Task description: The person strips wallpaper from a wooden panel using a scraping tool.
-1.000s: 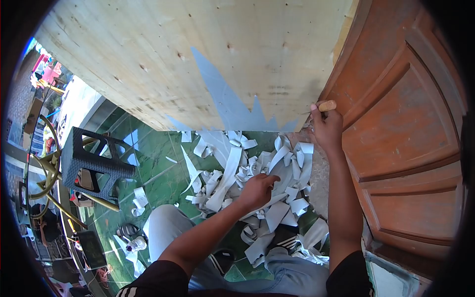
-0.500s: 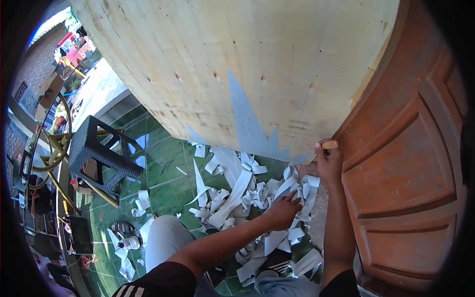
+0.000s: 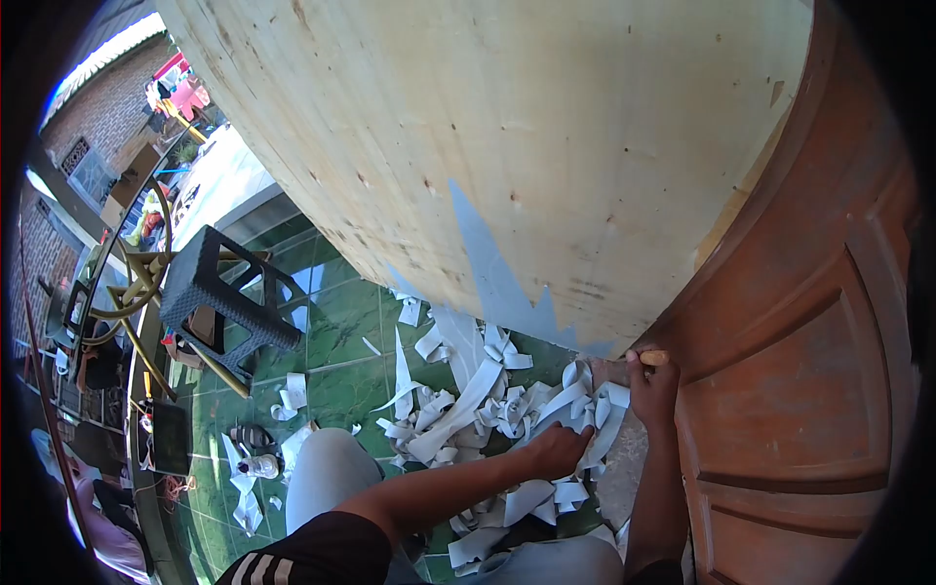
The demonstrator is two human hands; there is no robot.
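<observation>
My right hand (image 3: 653, 392) is wrapped round the wooden handle of a scraper (image 3: 656, 358). The tool's flat blade points left, low by the bottom corner of a pale wooden panel (image 3: 546, 117). A jagged grey patch of thin covering (image 3: 492, 283) clings to the panel's lower part. My left hand (image 3: 561, 451) hovers over or touches the heap of curled grey-white strips (image 3: 468, 390); its fingers are curled in, and whatever they may hold is hidden.
A brown panelled door (image 3: 790, 390) borders the right side. Left of the heap, a dark plastic stool (image 3: 229, 297) stands on green floor tiles (image 3: 336, 390). Sandals (image 3: 255, 450) lie near my knee. Another person (image 3: 102, 507) is at the lower left edge.
The fingers of my left hand were spread and are now curled in. My right hand sits lower in view with the scraper, whose blade now shows. The whole view has shifted slightly.
</observation>
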